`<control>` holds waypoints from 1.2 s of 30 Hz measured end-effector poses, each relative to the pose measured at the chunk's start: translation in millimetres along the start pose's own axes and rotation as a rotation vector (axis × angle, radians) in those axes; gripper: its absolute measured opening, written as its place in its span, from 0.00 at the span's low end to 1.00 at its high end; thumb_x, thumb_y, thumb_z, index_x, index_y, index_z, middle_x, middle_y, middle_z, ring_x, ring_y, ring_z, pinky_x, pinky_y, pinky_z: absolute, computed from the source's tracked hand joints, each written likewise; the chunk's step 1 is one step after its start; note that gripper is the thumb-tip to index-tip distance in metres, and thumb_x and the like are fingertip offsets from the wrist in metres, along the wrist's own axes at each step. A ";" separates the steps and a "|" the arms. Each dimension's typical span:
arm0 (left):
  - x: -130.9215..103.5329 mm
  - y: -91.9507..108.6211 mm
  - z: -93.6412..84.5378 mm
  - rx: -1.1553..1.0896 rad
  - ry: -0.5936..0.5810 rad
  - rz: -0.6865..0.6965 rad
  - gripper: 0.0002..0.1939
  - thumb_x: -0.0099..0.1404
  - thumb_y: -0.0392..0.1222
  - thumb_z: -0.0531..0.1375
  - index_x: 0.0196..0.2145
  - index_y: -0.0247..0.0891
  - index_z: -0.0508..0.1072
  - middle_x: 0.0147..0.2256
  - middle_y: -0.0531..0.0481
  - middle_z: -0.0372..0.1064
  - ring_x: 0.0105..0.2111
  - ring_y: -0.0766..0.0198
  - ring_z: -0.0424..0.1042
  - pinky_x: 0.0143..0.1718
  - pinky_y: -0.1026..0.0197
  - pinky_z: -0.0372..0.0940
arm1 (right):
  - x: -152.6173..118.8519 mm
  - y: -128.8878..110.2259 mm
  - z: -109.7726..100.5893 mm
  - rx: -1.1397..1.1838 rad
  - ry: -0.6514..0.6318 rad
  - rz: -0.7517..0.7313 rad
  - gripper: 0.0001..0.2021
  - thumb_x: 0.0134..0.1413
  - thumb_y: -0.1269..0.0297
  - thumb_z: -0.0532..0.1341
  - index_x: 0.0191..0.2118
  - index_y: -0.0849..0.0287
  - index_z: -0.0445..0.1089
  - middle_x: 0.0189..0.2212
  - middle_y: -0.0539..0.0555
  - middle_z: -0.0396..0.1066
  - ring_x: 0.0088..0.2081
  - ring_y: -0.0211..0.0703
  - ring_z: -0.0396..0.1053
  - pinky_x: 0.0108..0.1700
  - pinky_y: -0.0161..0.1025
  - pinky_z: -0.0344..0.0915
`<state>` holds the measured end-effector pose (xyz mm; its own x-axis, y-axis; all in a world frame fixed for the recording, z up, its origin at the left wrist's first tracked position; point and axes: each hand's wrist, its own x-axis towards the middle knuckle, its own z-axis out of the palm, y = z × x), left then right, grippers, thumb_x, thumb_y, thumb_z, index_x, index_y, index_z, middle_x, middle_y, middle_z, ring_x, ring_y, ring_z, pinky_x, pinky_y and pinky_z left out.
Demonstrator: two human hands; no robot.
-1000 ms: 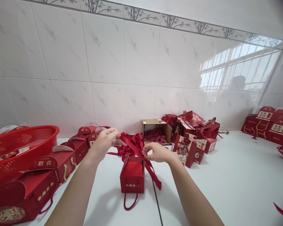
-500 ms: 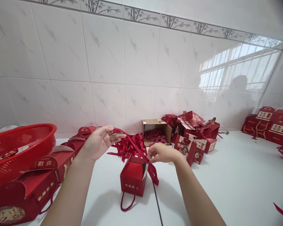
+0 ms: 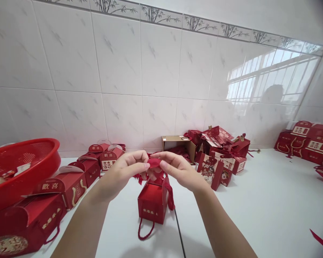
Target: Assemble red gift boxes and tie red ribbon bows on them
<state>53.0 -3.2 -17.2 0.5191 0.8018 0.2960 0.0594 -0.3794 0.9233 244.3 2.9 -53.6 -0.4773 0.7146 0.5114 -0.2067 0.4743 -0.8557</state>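
Just above a small red gift box (image 3: 153, 202), both hands meet over a red ribbon (image 3: 154, 163). The thumb and fingers of my left hand (image 3: 131, 168) pinch the ribbon's left side. On its right side, my right hand (image 3: 179, 170) pinches it too. The box stands upright on the white table, its rope handle (image 3: 146, 234) hanging down in front. A ribbon tail (image 3: 171, 197) drapes over the box's right side. Behind the hands, the pile of red ribbons is mostly hidden.
On the left, a red plastic basket (image 3: 40, 150) stands behind a row of red gift boxes (image 3: 70, 186). An open cardboard box (image 3: 192, 150) holds red strips near the wall. Piled boxes (image 3: 220, 143) lie right of it, with stacked boxes (image 3: 309, 143) at far right.
My left hand has moved right and my right hand up, so they now meet above the box. The ribbon between them is gathered, where earlier it was stretched out leftward.
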 end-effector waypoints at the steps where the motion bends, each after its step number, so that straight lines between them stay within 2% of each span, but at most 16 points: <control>1: -1.8 1.1 1.8 0.043 -0.004 0.012 0.09 0.62 0.40 0.57 0.24 0.39 0.63 0.24 0.55 0.68 0.28 0.66 0.68 0.31 0.65 0.61 | -0.6 0.0 1.5 0.003 0.004 0.013 0.13 0.56 0.55 0.60 0.43 0.56 0.71 0.35 0.52 0.75 0.38 0.40 0.72 0.44 0.41 0.69; 4: -6.7 3.4 5.9 0.159 0.034 0.031 0.09 0.62 0.42 0.56 0.25 0.39 0.63 0.23 0.55 0.67 0.26 0.66 0.67 0.29 0.64 0.61 | -2.9 0.1 1.6 -0.041 0.068 0.072 0.12 0.51 0.55 0.65 0.34 0.59 0.71 0.28 0.51 0.73 0.31 0.38 0.71 0.36 0.37 0.68; 10: -7.2 3.4 13.0 0.383 0.186 0.047 0.10 0.62 0.44 0.57 0.25 0.39 0.64 0.22 0.57 0.61 0.24 0.68 0.62 0.26 0.66 0.57 | -11.3 -13.2 -1.7 -0.103 0.099 0.117 0.14 0.52 0.53 0.63 0.31 0.61 0.71 0.25 0.50 0.70 0.28 0.35 0.67 0.33 0.35 0.64; 13: 2.1 -6.9 9.9 0.336 0.227 0.050 0.13 0.61 0.48 0.57 0.25 0.38 0.65 0.22 0.57 0.59 0.23 0.69 0.60 0.25 0.66 0.56 | -15.4 -17.6 -8.3 -0.173 0.152 0.142 0.14 0.52 0.53 0.63 0.31 0.61 0.72 0.27 0.51 0.71 0.30 0.37 0.68 0.35 0.36 0.64; 15: 8.3 -23.1 4.8 0.301 0.295 0.029 0.12 0.60 0.50 0.57 0.26 0.38 0.66 0.24 0.56 0.63 0.26 0.67 0.63 0.28 0.65 0.58 | -16.6 -13.8 -13.7 -0.200 0.246 0.136 0.14 0.51 0.52 0.63 0.31 0.60 0.73 0.28 0.51 0.72 0.31 0.37 0.68 0.36 0.36 0.63; 19: 9.0 -72.1 -1.8 0.314 0.386 -0.047 0.10 0.53 0.47 0.61 0.25 0.38 0.68 0.26 0.54 0.67 0.29 0.63 0.67 0.32 0.62 0.61 | -16.6 14.1 -17.1 -0.224 0.447 0.146 0.16 0.49 0.49 0.63 0.30 0.60 0.71 0.26 0.49 0.69 0.29 0.37 0.65 0.34 0.35 0.59; 22: -0.5 -105.7 2.0 0.288 0.427 -0.097 0.12 0.47 0.48 0.65 0.26 0.38 0.71 0.28 0.51 0.71 0.31 0.59 0.69 0.32 0.60 0.64 | -16.4 46.4 -8.7 -0.236 0.525 0.159 0.18 0.48 0.47 0.60 0.28 0.59 0.68 0.24 0.48 0.67 0.27 0.37 0.62 0.31 0.35 0.58; 24: -7.3 -119.8 6.8 0.239 0.484 -0.118 0.14 0.47 0.50 0.65 0.27 0.38 0.71 0.29 0.50 0.71 0.31 0.59 0.70 0.31 0.60 0.65 | -16.2 68.2 1.1 -0.243 0.553 0.174 0.18 0.48 0.46 0.58 0.27 0.59 0.66 0.22 0.48 0.65 0.26 0.37 0.61 0.30 0.35 0.58; 28: -16.9 -130.4 14.2 0.065 0.572 -0.165 0.18 0.53 0.57 0.60 0.30 0.38 0.69 0.28 0.50 0.70 0.29 0.60 0.70 0.28 0.60 0.69 | -14.0 102.3 22.4 -0.284 0.541 0.217 0.17 0.49 0.48 0.56 0.23 0.57 0.63 0.19 0.48 0.64 0.23 0.39 0.61 0.28 0.35 0.58; 30: -20.3 -131.6 15.2 -0.026 0.593 -0.183 0.19 0.53 0.57 0.60 0.31 0.37 0.69 0.27 0.51 0.69 0.29 0.61 0.71 0.29 0.59 0.70 | -11.9 112.8 30.5 -0.328 0.539 0.229 0.15 0.49 0.51 0.56 0.23 0.57 0.64 0.21 0.49 0.66 0.25 0.40 0.62 0.30 0.36 0.59; 36: -28.0 -132.7 12.8 -0.195 0.590 -0.198 0.20 0.50 0.54 0.64 0.33 0.37 0.69 0.24 0.53 0.69 0.27 0.63 0.72 0.33 0.57 0.71 | -7.0 121.4 38.1 -0.480 0.536 0.282 0.13 0.51 0.55 0.55 0.25 0.57 0.69 0.26 0.52 0.70 0.32 0.44 0.65 0.35 0.38 0.59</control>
<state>41.4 18.8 -151.2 -0.0443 0.9879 0.1488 -0.0784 -0.1519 0.9853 190.0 35.9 -164.1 0.0475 0.9346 0.3524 0.3127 0.3211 -0.8939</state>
